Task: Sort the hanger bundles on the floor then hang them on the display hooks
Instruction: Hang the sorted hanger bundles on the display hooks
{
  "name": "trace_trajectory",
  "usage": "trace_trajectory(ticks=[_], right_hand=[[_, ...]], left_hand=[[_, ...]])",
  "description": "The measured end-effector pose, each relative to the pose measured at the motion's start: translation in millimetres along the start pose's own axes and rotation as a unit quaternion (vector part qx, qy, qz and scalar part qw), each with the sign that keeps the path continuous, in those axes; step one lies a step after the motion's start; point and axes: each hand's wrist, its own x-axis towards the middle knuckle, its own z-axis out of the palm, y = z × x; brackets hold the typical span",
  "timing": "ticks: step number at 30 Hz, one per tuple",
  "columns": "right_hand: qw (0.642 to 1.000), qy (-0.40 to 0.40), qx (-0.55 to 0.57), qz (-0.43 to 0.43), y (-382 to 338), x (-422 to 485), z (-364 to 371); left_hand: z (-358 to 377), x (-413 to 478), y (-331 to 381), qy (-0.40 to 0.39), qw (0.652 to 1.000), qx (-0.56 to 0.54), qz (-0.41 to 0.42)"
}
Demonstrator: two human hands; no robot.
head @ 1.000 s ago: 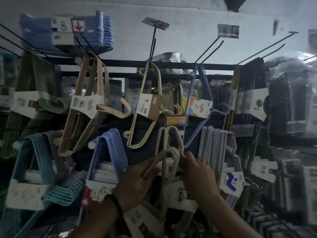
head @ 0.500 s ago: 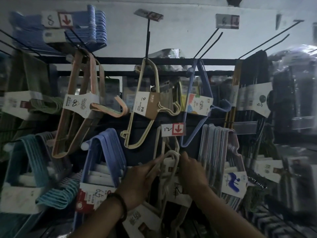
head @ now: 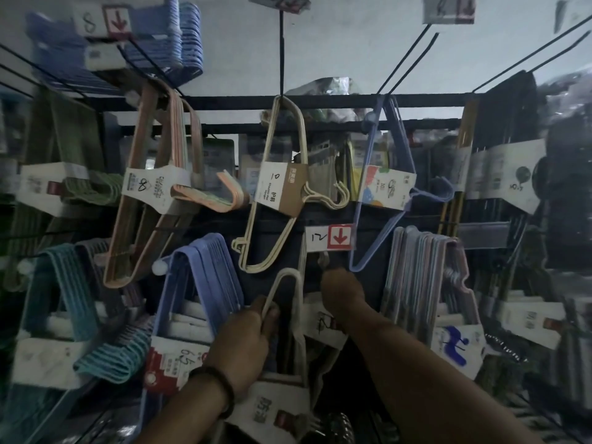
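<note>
A pale plaster wall [head: 336, 49] fills the top of the view and is the brightest part of a dim room. Below it two dark metal rails [head: 320, 100] run side by side across the rack. Thin black wire hooks [head: 407, 62] reach out from them toward the camera, several tipped with small price tags [head: 448, 9].

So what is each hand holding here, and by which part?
The left hand grips the beige hanger bundle by one side of its upper loop. The right hand reaches up by the hook under the price tag; its grip cannot be told.
</note>
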Motion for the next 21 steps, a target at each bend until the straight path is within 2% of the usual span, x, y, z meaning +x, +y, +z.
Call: trace_trajectory(ticks=[4,8,11,13,14,15,16,18,21], right_hand=[[0.997,-0.023,-0.056,-0.050,5,8,3],[0.997,-0.018,-0.023,-0.069,7,-15,-25],[0.992,0.002,0.125,-0.011,8,-50,-49],[0.945,-0.006,0.326,0.034,6,-86,-64],[0.919,-0.021,0.392,0.037,4,-103,-69],[0.910,-0.033,0.412,0.020,1,-120,-75],[0.912,-0.044,0.408,-0.005,-1,-134,-78],[0.938,-0.066,0.339,-0.028,-5,-148,-74],[0.971,-0.036,0.238,0.008,-6,-148,-59]], left_hand=[[0,1,3,0.007,1.000,-0.010,0.001],[-1,0,6,0.018,0.999,-0.018,-0.019],[-1,5,8,0.034,0.998,-0.036,-0.026],[3,11,8,0.032,0.999,-0.036,-0.018],[5,14,9,0.027,0.999,-0.040,-0.016],[7,17,9,0.024,0.999,-0.040,-0.012],[10,21,11,0.022,0.999,-0.035,-0.011],[12,26,21,0.023,0.998,-0.053,-0.009],[15,27,39,0.022,0.997,-0.079,-0.003]])
